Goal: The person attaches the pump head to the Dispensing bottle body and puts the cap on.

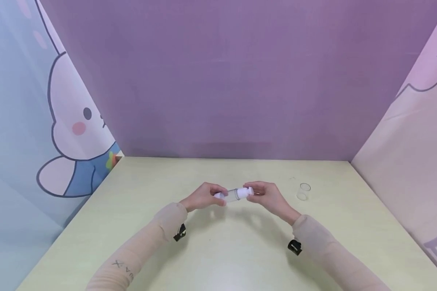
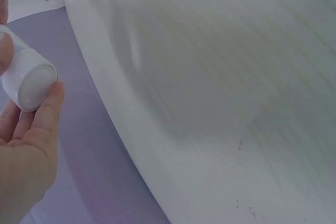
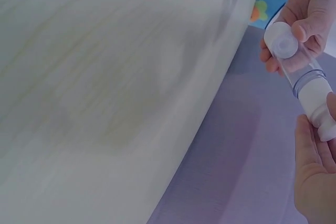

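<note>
A small pump bottle (image 1: 232, 196) with a clear body is held nearly level above the table, between both hands. My left hand (image 1: 205, 196) grips its white base end (image 2: 38, 85), thumb and fingers on opposite sides. At the other end, my right hand (image 1: 267, 196) pinches the white pump head (image 3: 316, 98). A dark ring line runs round the bottle where the clear body meets the white collar. To the right of the right hand, a clear cap (image 1: 303, 192) stands on the table, apart from the bottle.
The pale wooden table (image 1: 218, 258) reaches back to a purple panel (image 1: 222, 81). Cartoon-printed cloths hang at the left (image 1: 18, 141) and right (image 1: 408, 161). Black straps (image 1: 295, 247) are worn below both wrists.
</note>
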The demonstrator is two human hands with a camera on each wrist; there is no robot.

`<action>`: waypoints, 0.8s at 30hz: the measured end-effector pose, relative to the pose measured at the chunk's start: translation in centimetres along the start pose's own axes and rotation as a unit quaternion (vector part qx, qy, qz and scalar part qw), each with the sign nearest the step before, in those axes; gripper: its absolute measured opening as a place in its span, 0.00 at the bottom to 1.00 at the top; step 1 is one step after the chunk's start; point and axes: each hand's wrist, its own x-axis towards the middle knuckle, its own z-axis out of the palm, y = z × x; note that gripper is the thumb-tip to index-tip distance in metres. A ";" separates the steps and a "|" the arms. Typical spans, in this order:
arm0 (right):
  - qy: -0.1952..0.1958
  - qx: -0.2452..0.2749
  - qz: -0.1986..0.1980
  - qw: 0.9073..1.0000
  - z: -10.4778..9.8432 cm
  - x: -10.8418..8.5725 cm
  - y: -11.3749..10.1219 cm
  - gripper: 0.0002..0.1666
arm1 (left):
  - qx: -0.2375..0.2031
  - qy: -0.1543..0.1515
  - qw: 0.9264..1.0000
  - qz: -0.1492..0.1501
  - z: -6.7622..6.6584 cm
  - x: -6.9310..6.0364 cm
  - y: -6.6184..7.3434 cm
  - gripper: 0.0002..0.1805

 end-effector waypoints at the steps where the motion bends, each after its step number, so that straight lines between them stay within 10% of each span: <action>1: 0.000 0.000 0.000 1.000 0.0 0.0 0.0 0.23 | 0.000 0.001 1.000 -0.001 0.0 0.0 -0.1 0.18; 24: 0.015 -0.009 0.022 1.000 0.4 -0.1 0.2 0.22 | -0.005 0.000 1.000 -0.007 0.0 -0.2 -0.5 0.20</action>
